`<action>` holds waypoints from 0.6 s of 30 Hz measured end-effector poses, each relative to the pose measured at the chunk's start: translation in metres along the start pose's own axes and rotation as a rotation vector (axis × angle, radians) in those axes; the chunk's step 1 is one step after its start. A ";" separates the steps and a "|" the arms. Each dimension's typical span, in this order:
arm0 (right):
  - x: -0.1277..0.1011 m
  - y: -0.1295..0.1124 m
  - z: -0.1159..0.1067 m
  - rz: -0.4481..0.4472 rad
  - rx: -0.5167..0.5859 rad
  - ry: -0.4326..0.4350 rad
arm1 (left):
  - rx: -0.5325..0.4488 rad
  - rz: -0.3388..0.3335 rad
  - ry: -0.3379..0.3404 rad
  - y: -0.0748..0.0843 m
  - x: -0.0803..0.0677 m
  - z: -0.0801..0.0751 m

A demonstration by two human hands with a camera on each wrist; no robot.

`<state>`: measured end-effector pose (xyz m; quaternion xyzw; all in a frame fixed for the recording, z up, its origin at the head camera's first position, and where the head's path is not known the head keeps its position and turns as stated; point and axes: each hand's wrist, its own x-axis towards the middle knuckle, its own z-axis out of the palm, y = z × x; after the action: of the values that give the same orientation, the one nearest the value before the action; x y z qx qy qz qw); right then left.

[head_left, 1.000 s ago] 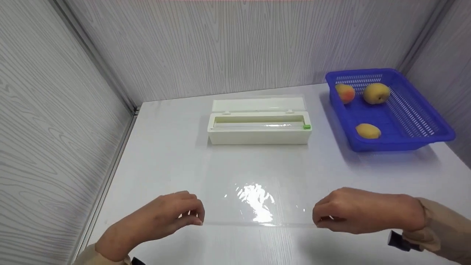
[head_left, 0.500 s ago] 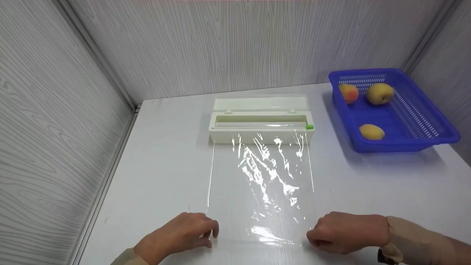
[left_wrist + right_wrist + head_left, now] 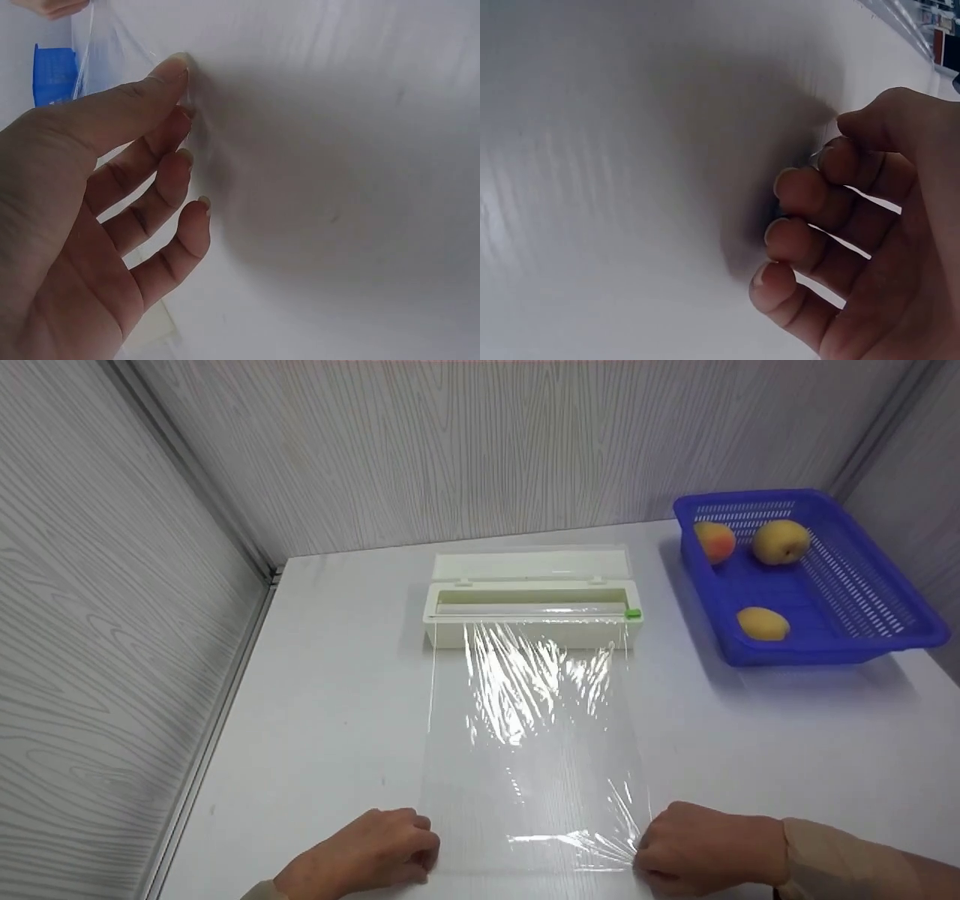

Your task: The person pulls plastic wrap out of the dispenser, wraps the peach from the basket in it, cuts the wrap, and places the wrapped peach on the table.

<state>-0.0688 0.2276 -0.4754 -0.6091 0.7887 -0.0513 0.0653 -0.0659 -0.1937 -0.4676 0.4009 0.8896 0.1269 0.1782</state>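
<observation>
A clear sheet of cling film (image 3: pixel 525 780) stretches over the white table from a dispenser box (image 3: pixel 532 634) towards the person. My left hand (image 3: pixel 375 847) pinches its near left corner between thumb and index finger; in the left wrist view the film gathers at the fingertips of that hand (image 3: pixel 112 202). At the near right corner my right hand (image 3: pixel 709 847) pinches the film, and creases fan out from there. The right wrist view has this hand (image 3: pixel 855 210) with thumb and forefinger together, the film there hard to see. Inside the box lies the film roll (image 3: pixel 525 608).
The dispenser's clear lid (image 3: pixel 532 564) stands raised at the back. A green slider (image 3: pixel 633 613) sits at the box's right end. To the right is a blue basket (image 3: pixel 832 645) with yellow fruit (image 3: pixel 781 541). Wood-grain panels (image 3: pixel 450 450) enclose the table.
Both hands have come down and nearer the person, drawing more film out of the box. The film now looks tauter, with its glare shifted towards the box.
</observation>
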 end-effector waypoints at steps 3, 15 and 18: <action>0.000 -0.002 -0.001 0.034 0.035 -0.052 | -0.014 -0.006 -0.013 0.001 -0.001 -0.001; -0.004 -0.009 -0.005 -0.031 -0.007 0.067 | -0.205 -0.129 -0.079 0.007 -0.015 -0.008; -0.005 -0.008 -0.007 -0.033 0.022 0.049 | -0.213 -0.122 -0.087 0.007 -0.015 -0.009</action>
<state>-0.0613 0.2309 -0.4672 -0.6196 0.7795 -0.0760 0.0517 -0.0558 -0.2008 -0.4537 0.3302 0.8852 0.1922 0.2655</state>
